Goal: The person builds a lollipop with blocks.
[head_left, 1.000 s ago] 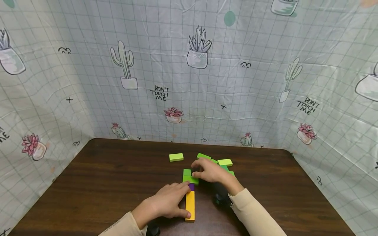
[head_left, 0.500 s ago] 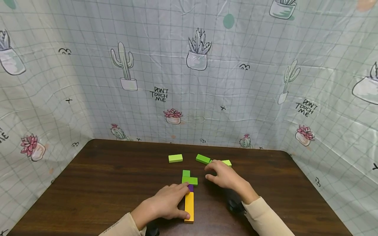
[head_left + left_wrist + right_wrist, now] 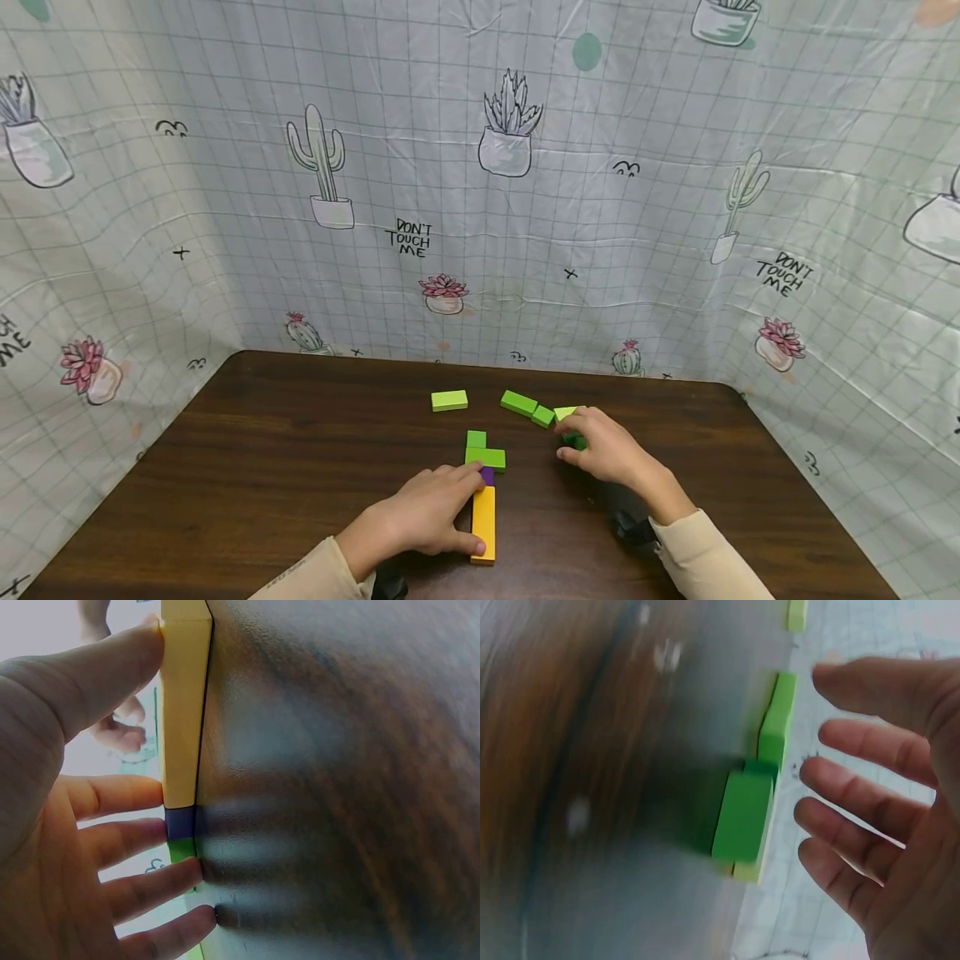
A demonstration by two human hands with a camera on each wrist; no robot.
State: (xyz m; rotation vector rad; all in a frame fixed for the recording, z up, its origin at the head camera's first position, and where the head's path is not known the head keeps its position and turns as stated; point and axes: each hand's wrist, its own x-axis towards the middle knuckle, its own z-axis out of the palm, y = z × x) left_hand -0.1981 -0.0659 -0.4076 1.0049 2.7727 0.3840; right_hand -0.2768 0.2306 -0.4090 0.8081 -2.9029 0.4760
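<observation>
Left hand (image 3: 417, 510), fingers straight, touches yellow block (image 3: 485, 518); right hand (image 3: 611, 452), unclasped, near green block (image 3: 742, 817) at yellow's 2 o'clock.

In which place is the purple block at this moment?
In the head view, the purple block lies at lower centre, between the yellow-orange block and a green block, beside the left hand.
</observation>
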